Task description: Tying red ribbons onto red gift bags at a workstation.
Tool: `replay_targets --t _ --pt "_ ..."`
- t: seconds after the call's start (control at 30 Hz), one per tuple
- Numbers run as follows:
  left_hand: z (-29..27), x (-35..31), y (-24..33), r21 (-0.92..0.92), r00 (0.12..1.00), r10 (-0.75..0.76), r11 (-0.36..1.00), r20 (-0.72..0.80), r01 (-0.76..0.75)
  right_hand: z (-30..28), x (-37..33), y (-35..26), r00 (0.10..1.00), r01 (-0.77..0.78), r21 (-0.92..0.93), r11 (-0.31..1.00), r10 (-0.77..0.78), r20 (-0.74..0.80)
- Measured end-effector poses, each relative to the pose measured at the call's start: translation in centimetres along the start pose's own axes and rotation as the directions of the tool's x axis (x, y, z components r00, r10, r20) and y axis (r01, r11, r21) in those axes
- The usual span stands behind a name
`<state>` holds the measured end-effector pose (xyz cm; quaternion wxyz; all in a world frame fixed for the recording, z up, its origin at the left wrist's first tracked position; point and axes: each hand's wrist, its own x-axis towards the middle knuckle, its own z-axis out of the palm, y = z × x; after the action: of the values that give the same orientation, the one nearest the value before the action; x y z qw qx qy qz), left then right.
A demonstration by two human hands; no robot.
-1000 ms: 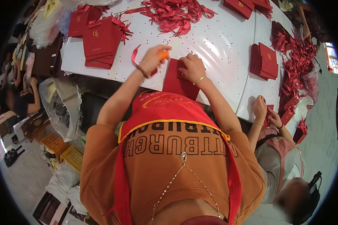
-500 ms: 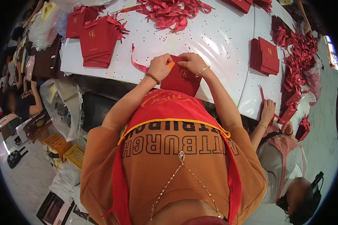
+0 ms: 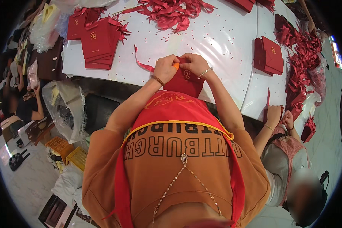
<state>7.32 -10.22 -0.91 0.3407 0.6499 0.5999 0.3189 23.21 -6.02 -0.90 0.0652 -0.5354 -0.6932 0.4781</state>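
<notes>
Left hand (image 3: 166,71) has reached the red packet (image 3: 187,84), long axis pointing away.

Can see a glossy white bench (image 3: 226,64), dotted with tiny red specks (image 3: 166,39). Bears a tangled heap of red ribbons (image 3: 178,14) at the far side, overlapping red packets (image 3: 98,45) at left, and a smaller packet stack (image 3: 269,57) at right, past a seam (image 3: 248,81).
</notes>
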Motion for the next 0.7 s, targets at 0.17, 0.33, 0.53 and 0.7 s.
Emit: replay_targets --t 0.17,0.33,0.53,0.7 --pt "0.0 0.2 0.1 0.013 1.000 -0.003 1.000 -0.002 0.004 0.3 0.3 0.9 1.000 0.012 0.087 0.996 -0.011 -0.003" --pt "-0.4 0.2 0.3 0.045 0.999 -0.035 0.998 0.025 0.034 0.5 0.9 1.1 0.999 0.006 0.182 0.983 -0.012 0.032" --pt "-1.4 0.4 -0.8 -0.059 1.000 -0.024 0.998 -0.019 0.022 0.7 0.9 -0.2 1.000 0.005 0.341 0.940 -0.001 -0.014" --pt "-1.4 -0.2 -1.7 -0.234 0.981 -0.187 0.953 0.046 0.193 0.9 1.4 0.3 0.999 0.036 0.315 0.948 -0.042 0.014"
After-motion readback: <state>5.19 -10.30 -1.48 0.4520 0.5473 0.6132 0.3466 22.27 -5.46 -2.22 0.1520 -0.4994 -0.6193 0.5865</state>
